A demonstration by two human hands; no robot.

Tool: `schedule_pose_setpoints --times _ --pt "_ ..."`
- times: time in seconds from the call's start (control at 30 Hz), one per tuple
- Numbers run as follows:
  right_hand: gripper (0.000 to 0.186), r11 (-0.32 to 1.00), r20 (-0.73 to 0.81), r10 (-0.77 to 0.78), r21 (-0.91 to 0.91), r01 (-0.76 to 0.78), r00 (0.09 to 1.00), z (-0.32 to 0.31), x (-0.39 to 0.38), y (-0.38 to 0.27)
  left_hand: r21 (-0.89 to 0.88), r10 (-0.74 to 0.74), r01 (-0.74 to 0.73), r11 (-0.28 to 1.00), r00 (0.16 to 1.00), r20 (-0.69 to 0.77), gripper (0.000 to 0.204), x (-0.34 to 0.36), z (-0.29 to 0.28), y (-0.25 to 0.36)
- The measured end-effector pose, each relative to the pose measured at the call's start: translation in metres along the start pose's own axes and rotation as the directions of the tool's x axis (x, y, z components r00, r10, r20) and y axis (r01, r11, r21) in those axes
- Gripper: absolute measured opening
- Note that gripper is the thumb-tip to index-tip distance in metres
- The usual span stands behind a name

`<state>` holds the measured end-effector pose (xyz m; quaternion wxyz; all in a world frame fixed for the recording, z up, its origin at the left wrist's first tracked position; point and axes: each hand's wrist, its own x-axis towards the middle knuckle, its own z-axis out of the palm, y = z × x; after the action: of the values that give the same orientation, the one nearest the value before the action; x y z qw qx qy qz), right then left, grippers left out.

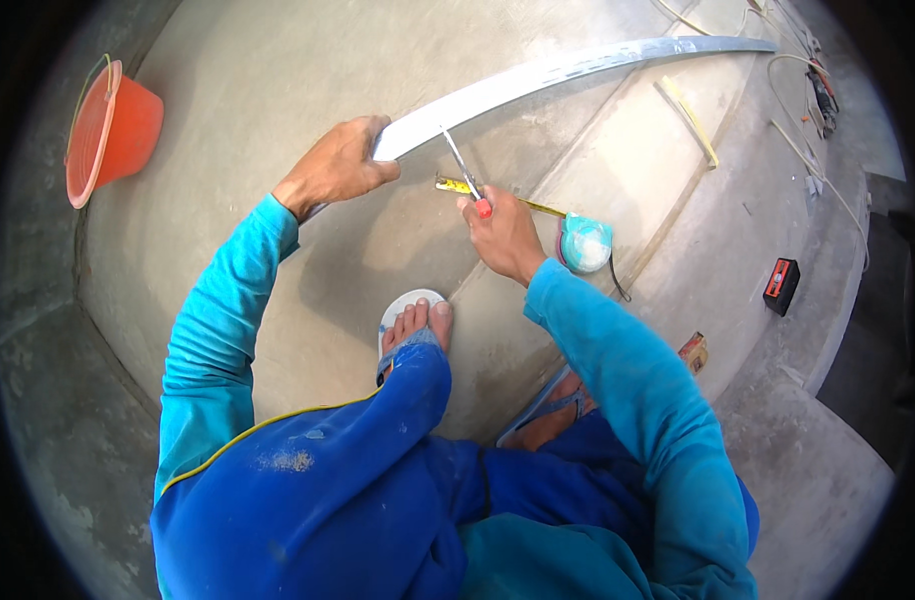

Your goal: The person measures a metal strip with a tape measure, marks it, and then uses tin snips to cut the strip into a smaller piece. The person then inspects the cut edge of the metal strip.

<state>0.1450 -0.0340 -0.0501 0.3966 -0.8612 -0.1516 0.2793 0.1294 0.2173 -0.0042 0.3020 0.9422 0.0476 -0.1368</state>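
My left hand is closed around the near end of a long, pale metal channel, which stretches away to the far right. My right hand is closed on a slim metal tool with a red handle. Its narrow silver tip reaches the channel's lower edge; the tool's exact kind is unclear. Beside my right wrist rests a teal tape measure. Its yellow blade is pulled out, passes by my right hand and is partly hidden there.
An orange bucket lies tipped at the left. On the right are a yellowish strip, a small red-and-black box, cables and a dark power tool. My sandalled foot stands on the concrete floor.
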Motion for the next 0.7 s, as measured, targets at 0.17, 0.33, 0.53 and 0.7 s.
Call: schedule_pose_setpoints --times 0.17,0.33,0.53,0.7 --pt "0.032 0.997 0.045 -0.031 0.079 0.027 0.999 -0.006 0.004 0.002 -0.219 -0.113 0.162 0.962 0.969 0.221 0.046 0.014 -0.008 -0.006" --pt "0.031 0.979 0.225 0.058 -0.204 -0.011 0.973 -0.041 0.001 -0.025 0.233 -0.025 0.02 0.972 1.0 0.019 0.037 0.018 0.012 -0.006" --pt "0.032 1.0 0.447 0.003 0.01 -0.008 0.894 -0.05 -0.027 -0.04 0.192 -0.109 0.104 0.976 0.994 0.016 0.039 0.029 -0.006 -0.018" --pt "0.032 0.977 0.351 0.212 -0.106 -0.187 0.912 -0.048 -0.01 -0.026 0.002 -0.139 0.14 0.99 0.98 0.141 0.048 0.023 -0.016 -0.013"
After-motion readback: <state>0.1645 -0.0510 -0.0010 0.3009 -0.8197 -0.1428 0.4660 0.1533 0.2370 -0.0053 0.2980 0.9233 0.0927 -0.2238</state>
